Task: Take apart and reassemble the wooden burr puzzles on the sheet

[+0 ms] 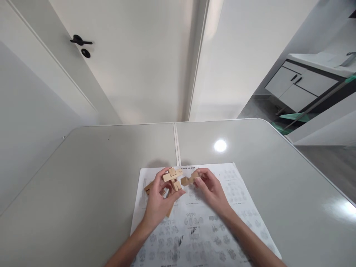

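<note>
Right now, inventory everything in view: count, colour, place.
table: 1, grey, foreground
sheet: 1, white with dark print, on table
block cluster: 1, tan, above sheet
notched block: 1, tan, right of cluster
loose blocks: at least 2, tan, on sheet, partly hidden
door: 1, white, beyond table
handle: 1, black, upper left
lock: 1, black, below handle
cabinet: 1, white, upper right
tap: 1, grey, above cabinet
green items: count unclear, green, by cabinet
left hand: 1, bare, holding cluster
right hand: 1, bare, holding notched block
</note>
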Action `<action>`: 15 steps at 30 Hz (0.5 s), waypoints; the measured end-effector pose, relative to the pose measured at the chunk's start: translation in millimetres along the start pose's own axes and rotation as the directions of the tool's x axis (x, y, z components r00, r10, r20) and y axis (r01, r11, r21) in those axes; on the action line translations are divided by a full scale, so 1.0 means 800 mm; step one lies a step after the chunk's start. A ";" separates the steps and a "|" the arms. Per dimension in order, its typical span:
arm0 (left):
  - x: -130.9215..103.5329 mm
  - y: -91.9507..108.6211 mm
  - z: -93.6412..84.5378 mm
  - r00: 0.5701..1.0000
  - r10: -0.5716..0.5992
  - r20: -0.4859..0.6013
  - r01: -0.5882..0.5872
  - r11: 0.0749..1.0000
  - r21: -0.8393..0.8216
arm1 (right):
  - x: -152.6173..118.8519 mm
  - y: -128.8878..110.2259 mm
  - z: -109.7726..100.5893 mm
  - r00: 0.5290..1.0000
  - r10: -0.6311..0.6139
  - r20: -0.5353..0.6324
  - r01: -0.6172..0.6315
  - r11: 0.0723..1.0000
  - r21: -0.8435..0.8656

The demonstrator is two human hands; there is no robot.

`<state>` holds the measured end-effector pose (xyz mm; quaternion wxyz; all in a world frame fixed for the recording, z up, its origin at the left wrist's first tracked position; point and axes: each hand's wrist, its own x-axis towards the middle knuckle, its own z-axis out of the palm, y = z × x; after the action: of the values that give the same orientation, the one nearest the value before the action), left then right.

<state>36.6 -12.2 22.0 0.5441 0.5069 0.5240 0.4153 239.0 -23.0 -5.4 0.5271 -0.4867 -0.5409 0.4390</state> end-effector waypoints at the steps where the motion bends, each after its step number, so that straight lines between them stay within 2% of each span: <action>1: 0.000 -0.002 0.000 1.000 0.003 0.002 -0.003 1.000 0.015 | -0.002 0.002 0.002 1.000 -0.024 -0.004 0.024 0.999 -0.034; 8: 0.000 -0.015 -0.004 0.998 0.047 0.033 -0.051 0.988 0.144 | -0.009 0.006 0.010 0.979 -0.206 -0.007 0.199 0.954 -0.225; 15: 0.003 -0.027 -0.007 0.984 0.146 0.101 -0.165 0.961 0.220 | -0.011 0.009 0.007 0.965 -0.256 0.053 0.260 0.920 -0.295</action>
<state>29.5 -12.4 0.7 0.4698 0.6225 0.5032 0.3722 233.4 -30.4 -14.0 0.4969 -0.4823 -0.6639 0.2822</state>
